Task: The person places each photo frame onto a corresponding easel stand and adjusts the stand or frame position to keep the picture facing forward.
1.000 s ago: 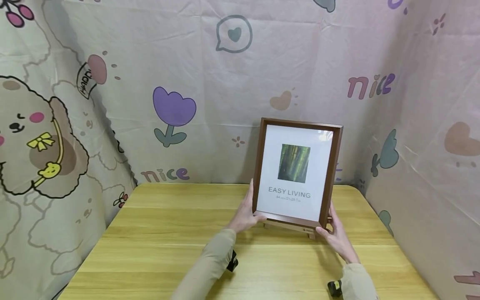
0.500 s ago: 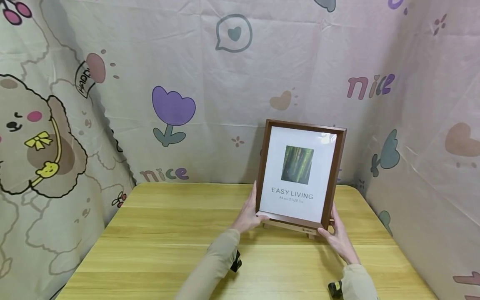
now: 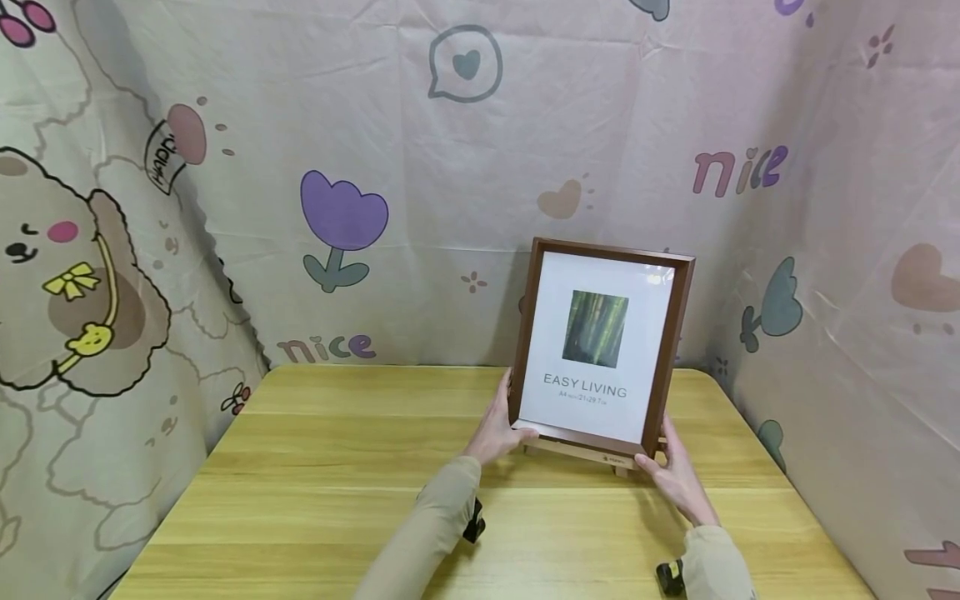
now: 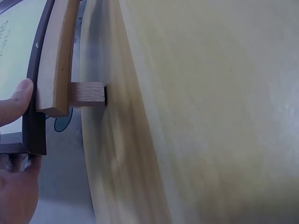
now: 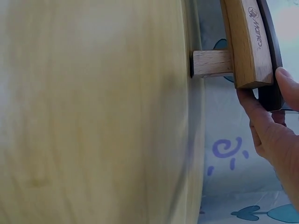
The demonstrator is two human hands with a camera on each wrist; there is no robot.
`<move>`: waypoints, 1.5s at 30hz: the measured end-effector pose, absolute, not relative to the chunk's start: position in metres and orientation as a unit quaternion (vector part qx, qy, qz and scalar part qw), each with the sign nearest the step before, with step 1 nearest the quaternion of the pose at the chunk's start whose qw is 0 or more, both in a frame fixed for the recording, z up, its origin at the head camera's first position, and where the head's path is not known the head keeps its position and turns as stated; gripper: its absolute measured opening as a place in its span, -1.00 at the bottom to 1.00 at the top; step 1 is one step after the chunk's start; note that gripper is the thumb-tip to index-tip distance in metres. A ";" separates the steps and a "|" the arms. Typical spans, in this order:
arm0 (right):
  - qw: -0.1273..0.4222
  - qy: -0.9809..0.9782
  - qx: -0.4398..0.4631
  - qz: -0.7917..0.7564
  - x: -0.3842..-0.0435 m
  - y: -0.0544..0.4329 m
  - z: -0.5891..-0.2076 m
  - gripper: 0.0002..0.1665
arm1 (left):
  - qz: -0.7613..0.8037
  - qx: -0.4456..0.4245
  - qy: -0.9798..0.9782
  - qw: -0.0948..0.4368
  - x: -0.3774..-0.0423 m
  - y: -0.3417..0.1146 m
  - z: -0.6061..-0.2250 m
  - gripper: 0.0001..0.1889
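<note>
Frame [image 3: 592, 342] on stand [image 3: 577, 452], pinched at both lower corners

Far left: cloth [image 3: 251, 208] with bear print, running on behind the rear edge of the surface [image 3: 322, 467] and down the right side; tulip, hearts, "nice" lettering on it. Left sleeve [image 3: 431, 512] beige, reaching in from the front edge, black device [image 3: 474, 521] at the wrist. Left hand [image 3: 497, 429] pinching the frame's lower left corner: thumb on the front, fingers round the side. Frame: brown border, white sheet, green picture, "EASY LIVING" printed below it. Sits right of the surface's middle, toward the rear edge, up on the stand, top leaning a bit right in head view. Stand: pale wood, ledge under the frame's bottom edge and touching it, small logo near the ledge's right end, feet on the surface. Right hand [image 3: 678, 479] pinching the frame's lower right corner: thumb on the front, fingers behind, one at the ledge's end in the right wrist view. Right sleeve [image 3: 717, 567] beige, near the surface's front right corner, second black device [image 3: 670, 577] just left of it.
</note>
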State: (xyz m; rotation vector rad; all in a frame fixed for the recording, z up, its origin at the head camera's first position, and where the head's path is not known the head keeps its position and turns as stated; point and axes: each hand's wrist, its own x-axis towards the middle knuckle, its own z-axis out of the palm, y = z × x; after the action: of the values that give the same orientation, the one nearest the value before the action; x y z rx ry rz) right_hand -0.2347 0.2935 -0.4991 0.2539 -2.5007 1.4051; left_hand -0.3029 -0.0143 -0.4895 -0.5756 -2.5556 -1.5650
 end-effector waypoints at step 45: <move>0.061 -0.878 0.001 0.475 -0.232 0.284 -0.491 0.13 | -0.527 -0.198 -0.827 -0.002 -0.308 -0.022 -0.509 0.13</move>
State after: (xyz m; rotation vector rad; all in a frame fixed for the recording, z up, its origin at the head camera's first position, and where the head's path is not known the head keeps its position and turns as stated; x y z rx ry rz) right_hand -0.2319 0.2837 -0.4913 0.0045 -2.6562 1.4378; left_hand -0.3082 -0.0218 -0.5093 -0.6218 -2.6016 -1.6571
